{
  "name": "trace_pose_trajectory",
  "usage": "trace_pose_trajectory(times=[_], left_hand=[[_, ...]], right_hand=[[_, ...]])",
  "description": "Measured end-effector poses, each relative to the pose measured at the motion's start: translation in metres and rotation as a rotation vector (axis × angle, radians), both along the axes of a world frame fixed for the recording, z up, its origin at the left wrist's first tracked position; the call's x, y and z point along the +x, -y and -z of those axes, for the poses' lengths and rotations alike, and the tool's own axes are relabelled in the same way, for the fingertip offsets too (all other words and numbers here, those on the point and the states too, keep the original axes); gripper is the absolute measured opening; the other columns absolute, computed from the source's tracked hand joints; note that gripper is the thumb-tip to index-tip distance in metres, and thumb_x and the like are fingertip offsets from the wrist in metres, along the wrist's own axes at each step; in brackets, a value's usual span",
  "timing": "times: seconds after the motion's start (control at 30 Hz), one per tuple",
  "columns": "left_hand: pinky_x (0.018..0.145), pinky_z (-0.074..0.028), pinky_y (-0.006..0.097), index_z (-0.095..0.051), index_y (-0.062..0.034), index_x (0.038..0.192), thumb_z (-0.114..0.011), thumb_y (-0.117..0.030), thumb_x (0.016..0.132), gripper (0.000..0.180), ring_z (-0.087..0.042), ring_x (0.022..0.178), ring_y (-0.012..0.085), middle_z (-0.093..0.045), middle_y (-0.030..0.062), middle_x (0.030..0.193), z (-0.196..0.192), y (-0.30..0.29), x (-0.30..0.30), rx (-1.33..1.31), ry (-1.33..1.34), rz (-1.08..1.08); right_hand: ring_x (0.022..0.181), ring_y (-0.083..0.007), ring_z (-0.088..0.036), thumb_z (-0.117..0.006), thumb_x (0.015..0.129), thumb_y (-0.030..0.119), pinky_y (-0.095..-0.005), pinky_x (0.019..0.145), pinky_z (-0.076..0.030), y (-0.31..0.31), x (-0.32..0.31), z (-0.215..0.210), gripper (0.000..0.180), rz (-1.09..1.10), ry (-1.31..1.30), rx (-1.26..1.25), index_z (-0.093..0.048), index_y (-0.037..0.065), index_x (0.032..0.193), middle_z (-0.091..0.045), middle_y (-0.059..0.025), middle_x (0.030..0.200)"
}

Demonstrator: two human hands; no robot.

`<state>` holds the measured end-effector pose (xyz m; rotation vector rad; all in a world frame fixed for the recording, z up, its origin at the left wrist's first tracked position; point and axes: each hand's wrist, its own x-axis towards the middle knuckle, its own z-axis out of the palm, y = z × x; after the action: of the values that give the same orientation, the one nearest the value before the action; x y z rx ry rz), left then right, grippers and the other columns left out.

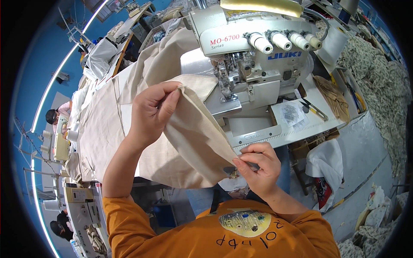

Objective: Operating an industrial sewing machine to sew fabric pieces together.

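A beige piece of fabric [189, 124] is stretched between my hands, its edge running slantwise from upper left to lower right. My left hand [155, 107] pinches one end of that edge between thumb and fingers. The other end is pinched by my right hand [260, 165], lower and nearer my body. Just beyond the cloth stands a white overlock sewing machine [258, 38] with several tension knobs, its presser foot [228, 98] a little to the right of my left hand. The rest of the cloth hangs over my lap and spreads left across the table.
Thread snips [316, 111] and a paper label [292, 112] lie on the machine table [309, 131]. A tool box [349, 90] stands at its right end. Patterned fabric [374, 77] is heaped at far right. Other sewing machines [60, 139] and people [56, 116] are at left.
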<state>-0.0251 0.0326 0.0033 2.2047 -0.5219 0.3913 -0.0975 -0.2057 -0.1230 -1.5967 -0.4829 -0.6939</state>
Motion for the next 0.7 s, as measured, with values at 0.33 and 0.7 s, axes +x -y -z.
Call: trace_pose_trajectory(times=[0.33, 0.7], left_hand=[[0.071, -0.047, 0.022, -0.069, -0.0004, 0.105, -0.055, -0.004, 0.093, 0.019, -0.058, 0.078, 0.0070, -0.068, 0.0035, 0.088, -0.003, 0.008, 0.002, 0.071, 0.041, 0.017], [0.075, -0.048, 0.025, -0.072, 0.0008, 0.099, -0.067, -0.008, 0.092, 0.012, -0.061, 0.082, 0.0113, -0.069, 0.0044, 0.091, -0.003, 0.012, 0.005, -0.012, -0.145, 0.023]], right_hand=[[0.061, -0.0098, -0.060, -0.077, 0.082, 0.003, -0.0210, 0.054, -0.047, -0.003, -0.005, 0.005, 0.014, -0.108, -0.141, 0.082, -0.063, 0.002, 0.084, -0.069, -0.0071, 0.078], [0.056, -0.0032, -0.053, -0.076, 0.085, 0.004, -0.0182, 0.051, -0.042, -0.004, -0.017, 0.021, 0.014, -0.102, -0.327, 0.146, -0.062, 0.002, 0.086, -0.063, -0.0010, 0.070]])
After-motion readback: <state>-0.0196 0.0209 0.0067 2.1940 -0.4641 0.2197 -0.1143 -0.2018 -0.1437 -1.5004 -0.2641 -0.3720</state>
